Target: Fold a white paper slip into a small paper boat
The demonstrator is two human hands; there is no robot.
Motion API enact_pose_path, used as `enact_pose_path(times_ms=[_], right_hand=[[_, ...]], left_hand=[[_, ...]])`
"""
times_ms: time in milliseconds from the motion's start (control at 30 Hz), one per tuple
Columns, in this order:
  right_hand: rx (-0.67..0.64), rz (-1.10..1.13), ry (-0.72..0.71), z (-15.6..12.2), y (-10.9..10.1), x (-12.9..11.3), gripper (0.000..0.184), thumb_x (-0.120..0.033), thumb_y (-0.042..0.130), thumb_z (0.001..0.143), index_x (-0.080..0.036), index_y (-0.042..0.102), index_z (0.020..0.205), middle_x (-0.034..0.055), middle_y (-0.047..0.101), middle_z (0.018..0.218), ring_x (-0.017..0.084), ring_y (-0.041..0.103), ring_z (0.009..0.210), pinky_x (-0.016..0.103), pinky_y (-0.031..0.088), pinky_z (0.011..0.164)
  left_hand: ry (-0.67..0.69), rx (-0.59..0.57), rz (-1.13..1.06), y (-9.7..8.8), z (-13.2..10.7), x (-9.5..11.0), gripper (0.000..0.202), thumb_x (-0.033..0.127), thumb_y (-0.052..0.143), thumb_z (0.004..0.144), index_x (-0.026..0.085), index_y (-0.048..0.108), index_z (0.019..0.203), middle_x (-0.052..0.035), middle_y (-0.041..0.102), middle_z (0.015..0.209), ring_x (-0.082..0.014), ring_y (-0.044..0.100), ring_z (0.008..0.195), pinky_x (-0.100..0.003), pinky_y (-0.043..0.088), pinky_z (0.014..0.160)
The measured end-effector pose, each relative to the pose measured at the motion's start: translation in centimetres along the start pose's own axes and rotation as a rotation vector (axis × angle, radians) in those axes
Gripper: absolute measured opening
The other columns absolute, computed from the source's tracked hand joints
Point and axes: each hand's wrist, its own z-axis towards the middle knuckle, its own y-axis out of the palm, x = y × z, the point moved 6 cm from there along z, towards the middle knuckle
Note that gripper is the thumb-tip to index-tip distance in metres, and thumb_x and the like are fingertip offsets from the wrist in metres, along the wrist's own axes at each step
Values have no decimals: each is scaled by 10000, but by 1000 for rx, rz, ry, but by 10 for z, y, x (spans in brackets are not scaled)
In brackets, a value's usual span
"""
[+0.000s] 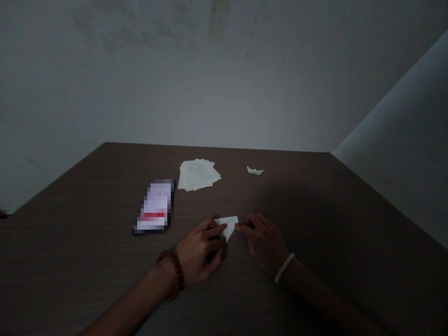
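Note:
A small white folded piece of paper (pixel 229 224), roughly triangular with its point toward me, lies on the table between my hands. Faint printed lines show along its upper edge. My left hand (pixel 203 249) has its curled fingers over the paper's left part, with the index fingertip pressing on it, and hides that side. At the right edge, the thumb and index finger of my right hand (pixel 264 240) pinch the paper near its corner. The other right fingers are bent.
A phone (pixel 154 205) with a blurred, lit screen lies to the left. Behind it is a loose stack of printed paper sheets (pixel 199 175). A small folded paper boat (pixel 255 171) sits farther back on the brown wooden table (pixel 105 186). A wall (pixel 217 102) borders the far edge.

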Motion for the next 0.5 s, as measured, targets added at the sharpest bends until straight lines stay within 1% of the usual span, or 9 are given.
enact_pose_path(times_ms=[133,233,333,500], right_hand=[[-5,-37,18,-1,-1,-2,308,-94,555,837,-295,631,1058,35,541,916,181,467,859,297,371,735],[-8,-84,39,0,-2,-2,284,-99,541,846,-255,623,1069,48,552,936,186,477,877,300,381,745],[-16,-124,60,1,-4,-1,284,-97,537,842,-209,609,1093,65,562,955,196,484,897,307,394,760],[-4,-126,51,1,-6,0,281,-98,546,828,-208,610,1079,68,566,939,202,488,881,317,408,755]], left_hand=[[7,8,0,-1,0,1,191,159,487,820,147,671,867,-111,629,1075,-243,503,1032,-443,474,925],[10,14,11,-1,0,1,194,156,485,821,146,674,866,-111,624,1102,-243,502,1042,-448,458,948],[8,15,14,-1,0,0,190,159,490,818,147,674,864,-111,618,1133,-246,502,1045,-427,479,914],[22,12,-2,0,0,0,206,145,483,821,147,669,909,-111,626,1113,-243,511,1042,-413,488,901]])
